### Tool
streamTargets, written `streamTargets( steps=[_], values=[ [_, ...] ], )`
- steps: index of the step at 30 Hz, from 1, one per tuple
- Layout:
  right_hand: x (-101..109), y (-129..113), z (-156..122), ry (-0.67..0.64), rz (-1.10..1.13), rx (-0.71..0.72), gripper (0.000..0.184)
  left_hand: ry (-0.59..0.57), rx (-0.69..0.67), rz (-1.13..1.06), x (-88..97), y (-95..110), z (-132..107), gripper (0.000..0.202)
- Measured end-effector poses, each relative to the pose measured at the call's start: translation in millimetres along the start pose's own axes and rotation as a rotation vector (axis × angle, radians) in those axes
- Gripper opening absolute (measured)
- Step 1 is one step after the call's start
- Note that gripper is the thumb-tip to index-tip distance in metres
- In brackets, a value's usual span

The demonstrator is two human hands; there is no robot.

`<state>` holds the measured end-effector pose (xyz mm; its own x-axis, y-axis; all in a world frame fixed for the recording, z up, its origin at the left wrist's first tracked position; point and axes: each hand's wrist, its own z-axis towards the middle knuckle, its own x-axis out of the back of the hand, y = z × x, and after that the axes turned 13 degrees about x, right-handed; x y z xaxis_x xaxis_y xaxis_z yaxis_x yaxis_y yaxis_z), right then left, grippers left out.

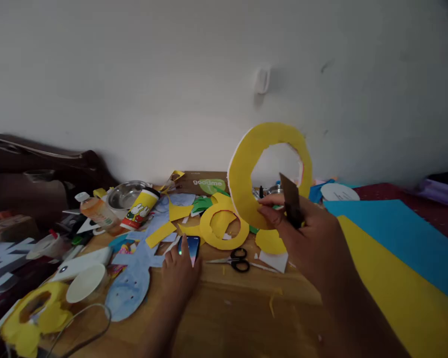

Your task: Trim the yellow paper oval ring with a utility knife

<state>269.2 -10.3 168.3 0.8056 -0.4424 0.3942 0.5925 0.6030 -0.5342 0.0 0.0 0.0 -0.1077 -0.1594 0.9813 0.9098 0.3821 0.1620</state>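
Left of the scissors point(236, 259) on the table point(239, 308), the left hand point(179, 271) rests flat and open on a phone point(192, 247). Just beyond the scissors lies a yellow ring point(224, 226). Right of them, the right hand point(302, 233) holds a yellow paper ring point(246, 169) aloft, grip closed on its lower edge.

Position: worn on the person's head, above the near edge of the wooden table point(224, 308).
Facing: forward and slightly down, toward the white wall point(171, 74) behind the table.
Nearness: close, both forearms in frame.
Views: only one, nothing shared.
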Motion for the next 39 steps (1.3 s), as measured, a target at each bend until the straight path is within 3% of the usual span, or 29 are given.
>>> streamTargets(
  steps=[6,13,15,16,17,19,21,22,24,27,29,33,36,39],
  values=[
    [-0.2,0.8,2.6,-0.004,0.069,0.041,0.011,0.009,0.088,0.126,-4.7,15.5,14.9,0.075],
    [-2.9,8.9,3.6,-0.024,0.094,-0.003,0.015,-0.012,0.045,0.109,1.4,14.4,19.7,0.064],
    [-4.7,10.0,4.4,-0.019,0.090,-0.011,0.015,-0.037,-0.023,-0.056,16.1,27.9,17.5,0.058],
    [-6.3,10.3,4.8,-0.023,0.093,-0.017,0.015,-0.084,-0.132,-0.310,27.4,38.2,17.0,0.055],
    [-8.5,10.6,5.1,-0.028,0.099,-0.024,0.015,-0.196,-0.207,-0.619,41.2,49.9,17.2,0.054],
    [-14.5,11.2,5.2,-0.032,0.115,-0.041,0.015,-0.292,-0.339,-0.803,72.7,73.9,20.6,0.056],
    [-21.9,12.3,4.7,-0.024,0.122,-0.045,0.015,-0.592,-0.475,-1.168,102.3,92.9,27.3,0.064],
    [-25.9,13.1,4.4,-0.024,0.122,-0.037,0.015,-0.686,-0.492,-1.246,113.7,99.2,31.6,0.066],
    [-33.5,15.1,4.0,-0.050,0.120,-0.014,0.015,-0.758,-0.484,-1.349,126.6,105.6,40.7,0.061],
    [-42.5,18.3,4.1,-0.087,0.113,0.019,0.014,-0.705,-0.441,-1.313,125.3,104.8,52.3,0.046],
    [-45.3,19.9,4.8,-0.057,0.105,0.038,0.014,-0.608,-0.386,-1.290,119.1,101.1,59.0,0.040],
    [-40.9,22.1,6.8,0.187,0.016,0.040,0.011,-0.390,-0.190,-1.453,112.7,91.0,77.9,0.042],
    [-35.3,25.9,8.5,0.326,-0.061,-0.025,0.014,-0.411,-0.084,-1.565,112.6,83.0,94.4,0.048],
    [-36.4,33.4,9.5,0.252,-0.013,-0.138,0.029,-0.466,-0.064,-1.608,111.3,77.5,103.5,0.048]
  ],
)
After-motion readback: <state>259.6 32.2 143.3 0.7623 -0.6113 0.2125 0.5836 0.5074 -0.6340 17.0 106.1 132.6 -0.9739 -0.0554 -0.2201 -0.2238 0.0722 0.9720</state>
